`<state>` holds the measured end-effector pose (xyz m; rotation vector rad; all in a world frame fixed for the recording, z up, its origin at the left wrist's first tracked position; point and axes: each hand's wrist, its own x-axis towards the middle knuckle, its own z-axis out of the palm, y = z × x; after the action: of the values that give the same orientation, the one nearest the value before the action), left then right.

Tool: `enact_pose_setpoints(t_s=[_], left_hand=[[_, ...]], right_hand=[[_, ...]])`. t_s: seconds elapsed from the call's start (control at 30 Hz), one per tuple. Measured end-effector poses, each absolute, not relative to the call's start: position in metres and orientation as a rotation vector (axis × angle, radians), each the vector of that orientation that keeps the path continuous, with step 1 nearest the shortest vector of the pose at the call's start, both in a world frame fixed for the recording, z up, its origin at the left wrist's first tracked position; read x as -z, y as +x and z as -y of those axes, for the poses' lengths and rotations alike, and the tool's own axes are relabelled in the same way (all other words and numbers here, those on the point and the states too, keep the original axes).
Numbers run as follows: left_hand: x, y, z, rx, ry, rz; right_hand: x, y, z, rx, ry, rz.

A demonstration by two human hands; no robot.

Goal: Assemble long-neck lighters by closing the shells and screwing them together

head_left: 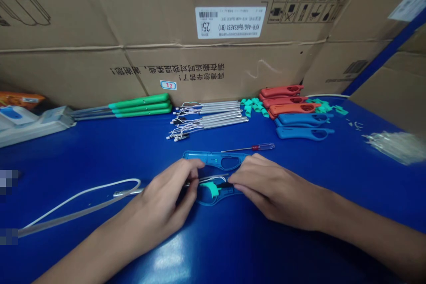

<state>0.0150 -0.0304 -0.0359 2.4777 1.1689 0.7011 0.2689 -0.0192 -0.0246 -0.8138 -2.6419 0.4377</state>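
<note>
Both my hands rest on the blue table over a blue plastic handle shell [216, 194] that lies flat, with a green trigger piece [211, 188] and thin wires set in it. My left hand [166, 206] pinches the metal tube and wires at the shell's left end. My right hand [271, 188] presses its fingertips on the shell's right end. A second blue handle shell [214, 159] lies just beyond them. A small screwdriver [249, 147] with a clear red-tipped handle lies behind that.
Green-handled rods [140, 105], metal tubes with wires [209, 117], green trigger pieces [254, 105] and red [286, 100] and blue handle shells [302, 125] line the back. Cardboard boxes [199, 22] wall the far edge. A white cable [83, 197] runs left; clear bits [396, 146] lie right.
</note>
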Motion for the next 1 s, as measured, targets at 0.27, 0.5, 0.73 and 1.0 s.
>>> enact_pose_setpoints(t_s=[0.27, 0.5, 0.73, 1.0], left_hand=[[0.026, 0.019, 0.032, -0.649, 2.623, -1.01], [0.031, 0.022, 0.036, -0.661, 2.623, -1.059], [0.03, 0.03, 0.034, -0.656, 2.476, -1.087], [0.029, 0.026, 0.034, -0.567, 2.453, -1.09]], right_hand=[[0.02, 0.269, 0.021, -0.501, -0.756, 2.684], [0.019, 0.268, 0.021, -0.549, -0.743, 2.742], [0.019, 0.268, 0.022, -0.538, -0.726, 2.734], [0.019, 0.268, 0.021, -0.579, -0.708, 2.745]])
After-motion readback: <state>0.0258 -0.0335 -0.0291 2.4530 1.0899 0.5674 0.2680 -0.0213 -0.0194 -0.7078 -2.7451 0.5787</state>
